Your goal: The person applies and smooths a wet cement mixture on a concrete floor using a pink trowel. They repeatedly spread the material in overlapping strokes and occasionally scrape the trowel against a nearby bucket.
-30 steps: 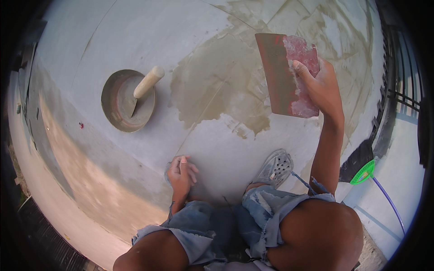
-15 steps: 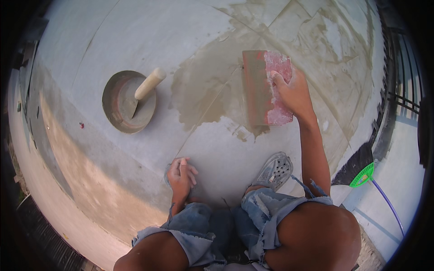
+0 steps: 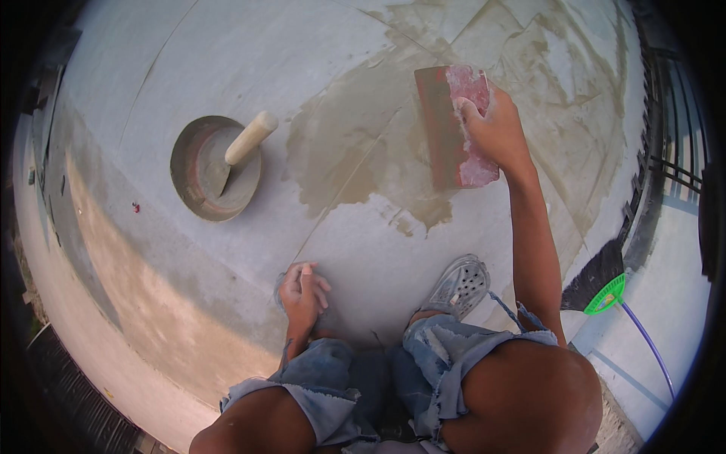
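My right hand grips a wide rectangular red spreader, thumb on top and the fingers hidden behind it. Grey-brown wet cement coats its left face, and dried crust whitens the gripped side. It sits at the right of a wet cement patch on the pale floor. Near my left shoe, my left hand hangs with loosely curled fingers, dusty and holding nothing visible. On the left stands a round pan with a trowel in it, its wooden handle leaning up over the rim.
A broom with black bristles, a green head and a blue-purple handle lies at the right. My grey clog stands just below the wet patch. A dark metal fence borders the far right. A small red bit lies left of the pan.
My right hand and the spreader have moved up and slightly right, with the spreader tilting a little. The left hand and pan have stayed in place.
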`<act>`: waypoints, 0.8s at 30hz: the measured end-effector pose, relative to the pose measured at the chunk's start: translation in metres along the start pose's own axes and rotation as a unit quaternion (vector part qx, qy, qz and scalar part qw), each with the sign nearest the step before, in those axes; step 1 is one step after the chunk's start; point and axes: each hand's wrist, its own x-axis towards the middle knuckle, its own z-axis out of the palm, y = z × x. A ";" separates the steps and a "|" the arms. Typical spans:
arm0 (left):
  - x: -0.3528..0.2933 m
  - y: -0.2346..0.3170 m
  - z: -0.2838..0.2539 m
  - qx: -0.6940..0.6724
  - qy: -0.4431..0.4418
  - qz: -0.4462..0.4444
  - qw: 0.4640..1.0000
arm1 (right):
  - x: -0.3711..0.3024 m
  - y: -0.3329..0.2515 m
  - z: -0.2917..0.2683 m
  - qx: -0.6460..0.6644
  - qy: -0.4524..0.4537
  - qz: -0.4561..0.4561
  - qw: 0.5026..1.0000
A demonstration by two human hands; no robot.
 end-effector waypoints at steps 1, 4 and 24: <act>0.000 0.000 0.000 -0.001 -0.002 0.000 1.000 | 0.001 0.004 0.001 -0.018 -0.001 -0.018 1.000; 0.001 -0.001 -0.001 -0.002 -0.002 -0.002 1.000 | -0.003 -0.003 -0.004 -0.037 -0.019 0.003 0.999; -0.001 -0.004 -0.007 -0.029 -0.027 -0.005 0.999 | 0.009 -0.012 0.008 0.006 -0.011 0.094 0.995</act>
